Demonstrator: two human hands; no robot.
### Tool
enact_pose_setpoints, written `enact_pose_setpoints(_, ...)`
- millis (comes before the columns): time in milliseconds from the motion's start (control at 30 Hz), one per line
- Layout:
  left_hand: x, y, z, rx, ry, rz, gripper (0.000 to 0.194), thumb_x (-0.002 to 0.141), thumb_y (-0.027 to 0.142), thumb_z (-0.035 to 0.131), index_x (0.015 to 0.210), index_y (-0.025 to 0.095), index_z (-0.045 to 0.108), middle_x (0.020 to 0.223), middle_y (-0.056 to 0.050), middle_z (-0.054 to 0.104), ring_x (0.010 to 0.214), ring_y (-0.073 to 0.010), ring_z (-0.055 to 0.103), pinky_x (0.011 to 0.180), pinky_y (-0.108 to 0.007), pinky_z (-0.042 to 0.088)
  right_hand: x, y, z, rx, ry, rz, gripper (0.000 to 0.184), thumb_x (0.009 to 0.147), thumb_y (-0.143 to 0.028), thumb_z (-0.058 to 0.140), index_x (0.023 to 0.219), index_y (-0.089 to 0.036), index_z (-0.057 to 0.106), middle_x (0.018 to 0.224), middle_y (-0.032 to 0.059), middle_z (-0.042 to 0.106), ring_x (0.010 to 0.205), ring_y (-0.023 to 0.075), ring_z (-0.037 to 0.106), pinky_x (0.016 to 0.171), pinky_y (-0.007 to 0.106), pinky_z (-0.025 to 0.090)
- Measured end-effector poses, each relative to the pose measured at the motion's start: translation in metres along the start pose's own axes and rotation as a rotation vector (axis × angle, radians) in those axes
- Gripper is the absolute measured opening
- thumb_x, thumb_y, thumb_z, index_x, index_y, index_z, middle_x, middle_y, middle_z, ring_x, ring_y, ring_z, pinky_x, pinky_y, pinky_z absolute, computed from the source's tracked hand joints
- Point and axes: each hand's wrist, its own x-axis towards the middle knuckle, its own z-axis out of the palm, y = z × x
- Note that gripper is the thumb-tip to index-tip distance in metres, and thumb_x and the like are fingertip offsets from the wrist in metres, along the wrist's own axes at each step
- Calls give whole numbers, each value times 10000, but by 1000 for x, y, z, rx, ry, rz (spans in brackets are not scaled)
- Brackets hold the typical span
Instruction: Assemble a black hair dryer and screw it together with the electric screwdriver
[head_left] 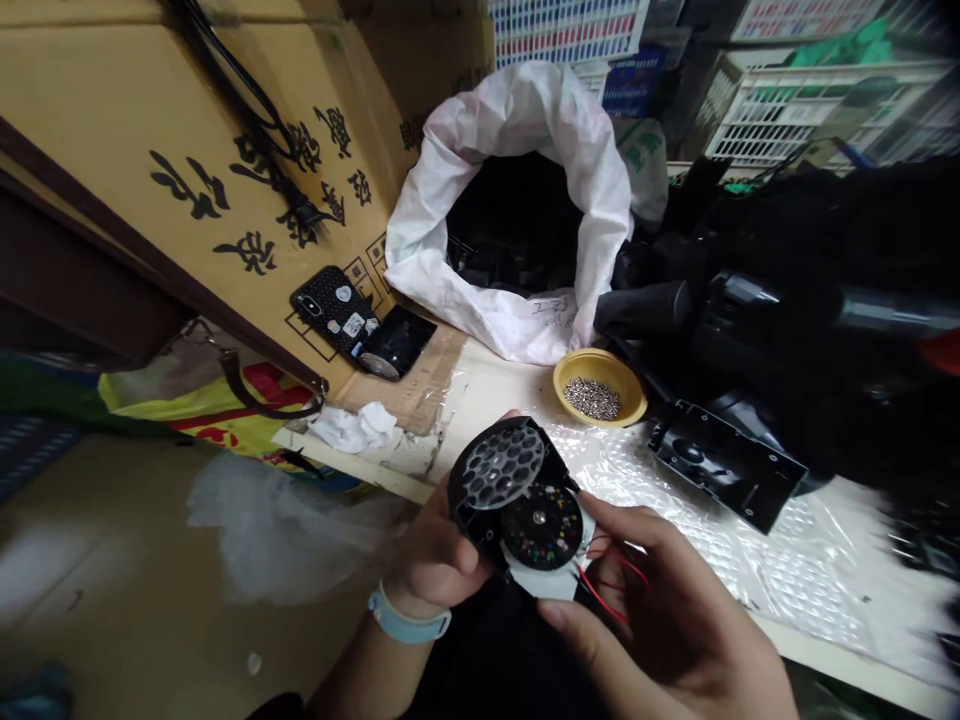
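Observation:
In my left hand (pixel 439 555) is a black plastic housing (pixel 474 520) with a round, clear honeycomb lens (pixel 506 462) at its upper end. My right hand (pixel 667 620) grips a pale plastic part (pixel 551 585) between thumb and fingers. A black disc with small coloured specks (pixel 541 525) sits on that part, a screw at its centre. Red wires (pixel 600 595) and a dark one run from it toward my right palm. The pale part is against the lower end of the housing; whether the two are joined I cannot tell.
A yellow bowl of small screws (pixel 600 362) stands on the bench beyond my hands. Behind it is a white sack (pixel 600 190) holding black parts. A black panel (pixel 724 465) and a dark heap of parts lie right. A phone (pixel 334 310) leans on cardboard at left.

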Motion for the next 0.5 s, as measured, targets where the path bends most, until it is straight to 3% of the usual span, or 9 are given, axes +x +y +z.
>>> enact_pose_setpoints(100,0,0,-2,-3,-24,5,971,509,397,940,1383,264,539,1191,-81,702,1091,-300,656,954,-401,530,1,4,0,-15,-16,0,405,840,-311,722,1194,-219,550,1112,148,643,856,232,673,608,285,574)
enact_pose_setpoints(200,-2,-1,-4,12,-72,33,861,597,395,904,1374,280,551,1284,-87,654,1224,-322,579,1051,-448,461,1,8,1,-31,-43,-32,390,841,-295,716,1177,-235,526,1060,122,647,832,219,671,591,264,568)
enact_pose_setpoints(300,-7,-6,-7,65,-144,69,918,651,403,879,1453,370,434,1457,-46,518,1334,-292,487,1109,-423,415,-1,10,9,-41,28,-19,355,857,-297,695,1156,-236,511,929,79,631,775,193,646,605,264,559)
enact_pose_setpoints(400,-11,-12,-8,145,-218,155,1046,634,263,900,1482,457,320,1523,-29,421,1388,-297,415,1127,-446,388,-8,14,22,-51,106,-51,349,854,-273,692,1149,-220,515,968,94,623,775,187,631,648,284,568)
enact_pose_setpoints(500,-13,-15,-7,170,-280,246,1004,634,136,880,1444,440,369,1450,-63,471,1307,-310,497,1065,-440,445,-14,18,29,-104,135,-132,393,845,-242,709,1195,-230,531,1012,102,639,825,203,650,632,271,566)
